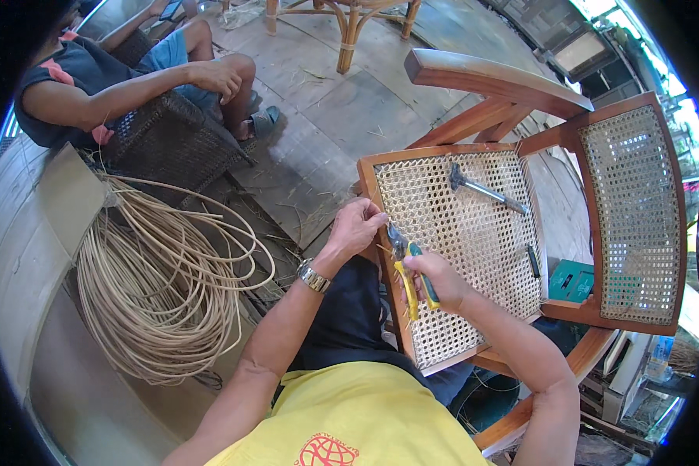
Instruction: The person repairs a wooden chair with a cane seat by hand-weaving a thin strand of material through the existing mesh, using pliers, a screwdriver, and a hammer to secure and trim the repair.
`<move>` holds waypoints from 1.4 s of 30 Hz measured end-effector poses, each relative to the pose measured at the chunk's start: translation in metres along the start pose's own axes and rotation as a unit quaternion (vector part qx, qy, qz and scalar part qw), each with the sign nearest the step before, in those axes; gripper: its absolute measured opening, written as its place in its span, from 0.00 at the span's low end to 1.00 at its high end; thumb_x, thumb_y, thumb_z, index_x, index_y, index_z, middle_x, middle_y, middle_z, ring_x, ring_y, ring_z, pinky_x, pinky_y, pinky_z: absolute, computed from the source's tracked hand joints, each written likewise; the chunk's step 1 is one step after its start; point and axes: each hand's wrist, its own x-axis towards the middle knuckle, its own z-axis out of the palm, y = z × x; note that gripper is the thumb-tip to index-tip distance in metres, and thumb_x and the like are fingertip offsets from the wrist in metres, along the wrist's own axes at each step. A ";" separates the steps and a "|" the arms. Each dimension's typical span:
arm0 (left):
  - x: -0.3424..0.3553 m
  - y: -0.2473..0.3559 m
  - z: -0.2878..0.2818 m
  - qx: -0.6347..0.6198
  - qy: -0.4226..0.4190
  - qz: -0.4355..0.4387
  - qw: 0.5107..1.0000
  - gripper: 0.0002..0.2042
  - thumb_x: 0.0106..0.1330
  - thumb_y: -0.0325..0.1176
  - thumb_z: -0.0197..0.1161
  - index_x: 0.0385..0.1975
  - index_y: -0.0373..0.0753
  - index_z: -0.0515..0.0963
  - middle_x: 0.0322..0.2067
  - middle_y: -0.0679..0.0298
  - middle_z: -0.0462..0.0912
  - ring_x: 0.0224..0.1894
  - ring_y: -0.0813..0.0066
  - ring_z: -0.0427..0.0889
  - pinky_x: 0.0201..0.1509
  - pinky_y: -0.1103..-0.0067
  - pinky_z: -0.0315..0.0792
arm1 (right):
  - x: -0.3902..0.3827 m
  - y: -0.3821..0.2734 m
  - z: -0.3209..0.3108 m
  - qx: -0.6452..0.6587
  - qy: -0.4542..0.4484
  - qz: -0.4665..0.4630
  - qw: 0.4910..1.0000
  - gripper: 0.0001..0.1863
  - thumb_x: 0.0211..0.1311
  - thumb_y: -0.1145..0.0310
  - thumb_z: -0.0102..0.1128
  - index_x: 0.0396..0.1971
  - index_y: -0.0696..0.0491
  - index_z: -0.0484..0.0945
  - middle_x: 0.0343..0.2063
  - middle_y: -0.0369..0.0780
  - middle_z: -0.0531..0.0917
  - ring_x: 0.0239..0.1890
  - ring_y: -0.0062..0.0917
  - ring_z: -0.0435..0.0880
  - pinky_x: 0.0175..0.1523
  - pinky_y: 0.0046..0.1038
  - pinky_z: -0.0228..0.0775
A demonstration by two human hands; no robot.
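Observation:
A wooden chair [386, 186] with a woven cane seat [443, 233] is tilted in front of me, its cane back [629, 210] to the right. My right hand [436, 281] grips a pair of cutting pliers [406, 289] with yellow and green handles. The pliers' jaws point to the seat's left edge, close to the fingers of my left hand [355, 229]. My left thumb and forefinger are pinched together at that edge; what they hold, if anything, is too small to make out. A hammer [485, 190] lies on the cane seat. Nearer its right side rests a small black tool [533, 262].
A big coil of rattan [155, 295] is on my left, beside a pale curved panel [23, 241]. Beyond it another person [132, 85] sits in a dark woven chair [179, 140]. A rattan table base [349, 31] stands at the back. A green box [572, 279] shows by the chair back.

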 end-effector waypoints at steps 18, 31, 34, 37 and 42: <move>-0.011 -0.007 -0.018 0.080 0.253 0.058 0.962 0.11 0.67 0.32 0.68 0.45 0.34 0.85 0.36 0.54 0.84 0.38 0.60 0.86 0.45 0.66 0.79 | -0.008 -0.035 -0.078 -0.654 0.313 -0.225 0.651 0.34 0.67 0.49 0.60 0.63 0.56 0.65 0.49 0.50 0.75 0.49 0.41 0.78 0.54 0.45 0.72; -0.041 0.001 0.010 0.159 0.078 0.187 0.966 0.07 0.69 0.35 0.69 0.44 0.45 0.86 0.36 0.59 0.80 0.38 0.56 0.84 0.42 0.64 0.77 | 0.050 -0.025 -0.042 -0.561 0.236 -0.342 0.715 0.10 0.64 0.66 0.65 0.41 0.56 0.82 0.38 0.45 0.83 0.47 0.39 0.81 0.55 0.42 0.72; -0.036 0.003 0.014 0.191 0.067 0.183 0.962 0.07 0.70 0.36 0.67 0.43 0.43 0.84 0.38 0.58 0.79 0.40 0.54 0.84 0.44 0.62 0.77 | 0.066 -0.020 -0.028 -0.514 0.249 -0.397 0.719 0.06 0.61 0.67 0.65 0.32 0.54 0.82 0.34 0.43 0.83 0.44 0.39 0.82 0.54 0.41 0.73; -0.038 0.006 0.015 0.213 0.063 0.163 0.961 0.06 0.70 0.32 0.66 0.43 0.41 0.83 0.38 0.56 0.79 0.42 0.51 0.83 0.46 0.61 0.77 | 0.073 -0.013 -0.021 -0.534 0.201 -0.297 0.765 0.07 0.56 0.69 0.64 0.35 0.50 0.83 0.35 0.41 0.83 0.46 0.38 0.81 0.56 0.43 0.71; -0.036 0.007 0.015 0.219 0.067 0.161 0.960 0.06 0.71 0.34 0.65 0.42 0.41 0.83 0.39 0.55 0.78 0.43 0.50 0.83 0.47 0.61 0.76 | 0.078 -0.002 -0.024 -0.508 0.222 -0.314 0.771 0.09 0.50 0.71 0.64 0.34 0.51 0.85 0.28 0.39 0.81 0.38 0.34 0.82 0.49 0.38 0.73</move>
